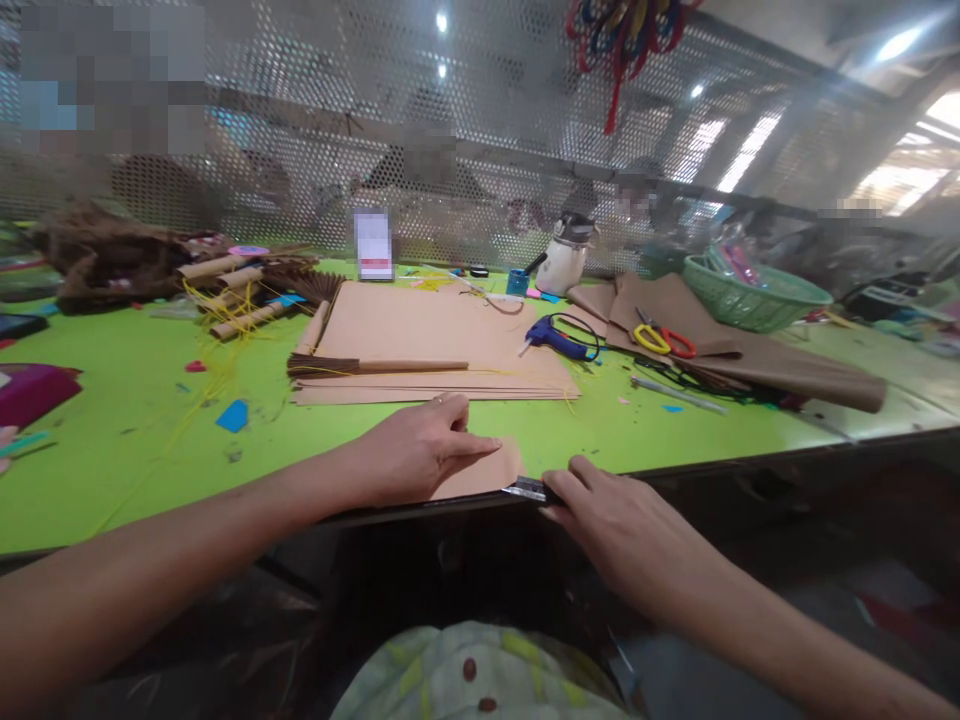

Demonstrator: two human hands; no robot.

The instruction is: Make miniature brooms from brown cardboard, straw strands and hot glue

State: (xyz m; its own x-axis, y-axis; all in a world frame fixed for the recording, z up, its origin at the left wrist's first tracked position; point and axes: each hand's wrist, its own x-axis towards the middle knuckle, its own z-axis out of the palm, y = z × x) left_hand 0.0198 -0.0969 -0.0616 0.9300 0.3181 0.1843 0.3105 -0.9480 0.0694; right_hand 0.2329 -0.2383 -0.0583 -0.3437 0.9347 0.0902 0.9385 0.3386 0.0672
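Note:
At the table's near edge lies a small piece of brown paper [484,472]. My left hand [420,450] presses down on it, index finger stretched out towards its right end and thumb apart. In my right hand [600,500] is a utility knife [529,488], gripped by its handle, the blade pointing left at the paper's right end. Whether the blade touches the paper or lies just at it, I cannot tell. Beyond my hands is a stack of brown paper sheets [420,325], with a pleated brown paper piece [330,366] on top.
A blue glue gun [559,338] lies right of the stack, near scissors [664,338] and folded brown paper [795,368]. Behind stand a white jug [564,262], a green basket [750,295] and a phone [373,245]. Paper rolls [247,315] with yellow string lie left.

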